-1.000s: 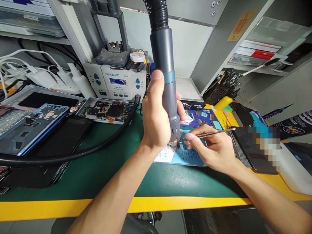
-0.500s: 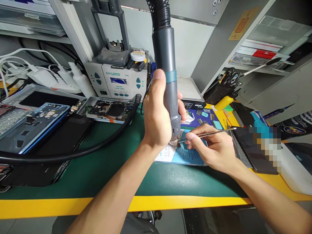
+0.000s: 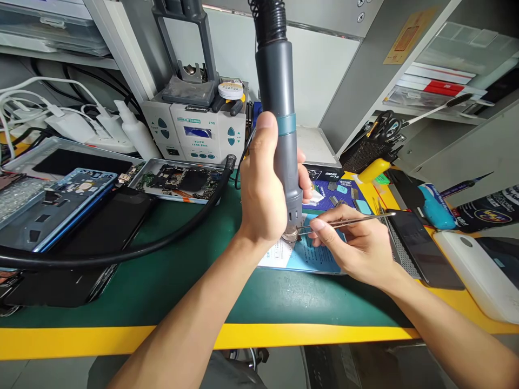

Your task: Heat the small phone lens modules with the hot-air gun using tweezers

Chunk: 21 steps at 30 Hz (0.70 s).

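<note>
The left hand [image 3: 263, 189] wraps closed around a smooth, cylindrical grey handpiece [image 3: 276, 81], its long axis near upright, its metal nozzle [image 3: 290, 235] down at the glossy blue-and-white pad [image 3: 314, 261]. The right hand [image 3: 357, 243], lower and nearer the pad, pinches slender polished tweezers [image 3: 360, 220] crosswise; their tips point left, beside the nozzle. Whether they grip anything cannot be told.

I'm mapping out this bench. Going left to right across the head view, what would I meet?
Blue phone frame → tray of circuit boards → hot-air gun handle → right hand → white rounded object.
</note>
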Each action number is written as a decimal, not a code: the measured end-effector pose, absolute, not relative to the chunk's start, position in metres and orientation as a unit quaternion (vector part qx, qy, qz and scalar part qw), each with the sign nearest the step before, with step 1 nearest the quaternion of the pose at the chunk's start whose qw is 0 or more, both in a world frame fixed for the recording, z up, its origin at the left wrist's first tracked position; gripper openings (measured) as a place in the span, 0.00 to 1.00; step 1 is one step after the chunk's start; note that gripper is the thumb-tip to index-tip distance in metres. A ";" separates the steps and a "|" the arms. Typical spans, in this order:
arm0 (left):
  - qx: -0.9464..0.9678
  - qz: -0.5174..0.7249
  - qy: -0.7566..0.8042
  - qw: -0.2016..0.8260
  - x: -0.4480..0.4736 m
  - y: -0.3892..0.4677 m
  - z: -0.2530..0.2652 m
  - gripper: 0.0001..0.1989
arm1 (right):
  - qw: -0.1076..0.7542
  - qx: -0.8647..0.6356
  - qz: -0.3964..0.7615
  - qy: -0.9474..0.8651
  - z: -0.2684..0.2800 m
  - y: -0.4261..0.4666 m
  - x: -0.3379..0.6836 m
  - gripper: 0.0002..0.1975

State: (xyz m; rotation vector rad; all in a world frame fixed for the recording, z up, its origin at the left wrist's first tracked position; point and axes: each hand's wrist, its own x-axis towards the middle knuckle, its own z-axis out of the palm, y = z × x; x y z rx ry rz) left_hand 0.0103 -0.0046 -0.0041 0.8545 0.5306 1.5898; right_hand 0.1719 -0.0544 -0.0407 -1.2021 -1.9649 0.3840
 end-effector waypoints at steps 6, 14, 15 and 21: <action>0.379 0.683 0.228 0.582 0.010 -0.004 -0.006 0.30 | 0.395 -0.467 0.139 -0.779 -0.039 -0.055 0.170 0.10; 0.376 0.682 0.235 0.582 0.010 -0.005 -0.003 0.31 | 0.397 -0.465 0.148 -0.777 -0.039 -0.055 0.171 0.10; 0.376 0.683 0.235 0.581 0.010 -0.005 -0.003 0.31 | 0.396 -0.465 0.148 -0.778 -0.039 -0.055 0.171 0.10; 0.381 0.682 0.228 0.581 0.010 -0.005 -0.004 0.30 | 0.397 -0.463 0.152 -0.778 -0.039 -0.055 0.171 0.11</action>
